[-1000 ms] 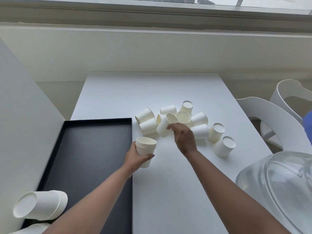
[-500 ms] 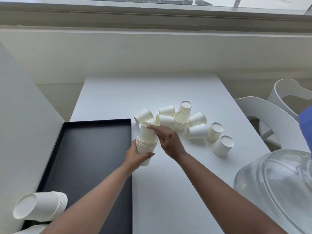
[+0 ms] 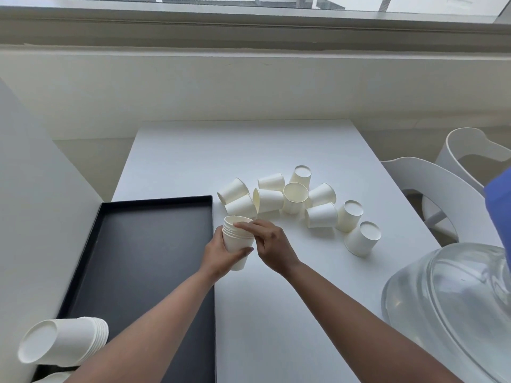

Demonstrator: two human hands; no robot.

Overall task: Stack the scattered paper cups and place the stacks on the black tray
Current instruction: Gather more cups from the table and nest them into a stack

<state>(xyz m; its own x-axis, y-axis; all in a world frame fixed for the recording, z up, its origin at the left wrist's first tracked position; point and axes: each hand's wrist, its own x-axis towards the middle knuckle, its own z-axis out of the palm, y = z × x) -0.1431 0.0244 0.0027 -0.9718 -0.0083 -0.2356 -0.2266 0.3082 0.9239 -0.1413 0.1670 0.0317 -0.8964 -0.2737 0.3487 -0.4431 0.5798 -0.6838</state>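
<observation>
My left hand point(image 3: 221, 255) grips an upright stack of white paper cups point(image 3: 236, 240) just right of the black tray point(image 3: 132, 255). My right hand point(image 3: 269, 243) pinches the rim of the top cup with thumb and forefinger. Several loose white cups point(image 3: 296, 201) lie scattered on the white table point(image 3: 276, 313) beyond my hands, some on their sides, some upside down. A finished stack point(image 3: 63, 344) lies on its side at the tray's near left corner.
A clear glass dome point(image 3: 453, 305) sits at the table's near right. Two white chairs point(image 3: 442, 194) stand to the right. A white panel point(image 3: 33, 217) borders the tray on the left, and a wall with a window ledge lies beyond the table.
My right hand carried a loose cup from the pile to the stack in my left hand and pushed it down into it; the stack is one cup taller.
</observation>
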